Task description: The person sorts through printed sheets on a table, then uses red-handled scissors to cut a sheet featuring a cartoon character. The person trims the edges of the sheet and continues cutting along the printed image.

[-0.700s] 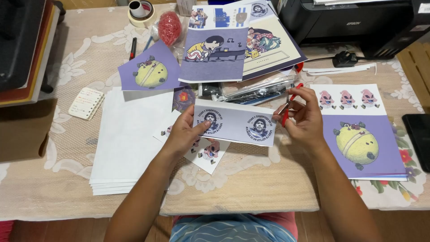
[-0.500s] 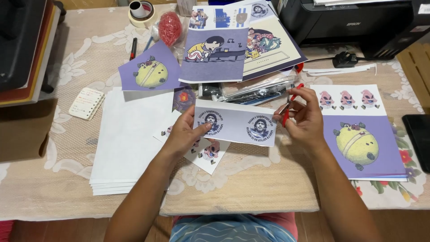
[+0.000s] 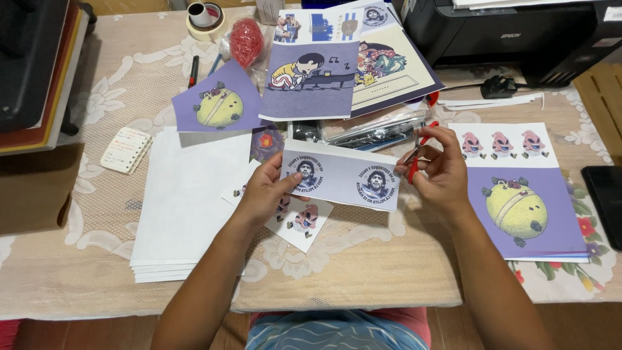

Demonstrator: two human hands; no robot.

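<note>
A person sat at a table covered with a cream lace tablecloth (image 3: 97, 214), seen from above through a head-worn camera. The left hand (image 3: 262, 194) pinched the left end of a pale lilac paper strip (image 3: 343, 178), thumb on top and fingers beneath, holding it taut and level above the table. The strip carried two round printed emblems side by side. The right hand (image 3: 437, 172) was closed around red-handled scissors (image 3: 414, 159), whose blades met the strip's right edge; whether the blades were parted could not be told. Holding the strip off the table likely gave the scissors room to work.

Just beneath the left hand lay a small cut-out card (image 3: 304, 223) showing a pink cartoon figure. To the left sat a stack of blank white sheets (image 3: 184, 207), squared up and within easy reach. To the right lay a printed sheet (image 3: 525, 201) with a yellow round creature on purple and three pink figures above. Farther away, overlapping printed pictures (image 3: 314, 81) fanned out, including a cartoon pianist. A black printer (image 3: 512, 32) stood at the far right, a roll of tape (image 3: 206, 16) and a red mesh bundle (image 3: 246, 40) at the far edge, and a small notepad (image 3: 126, 149) at the left.
</note>
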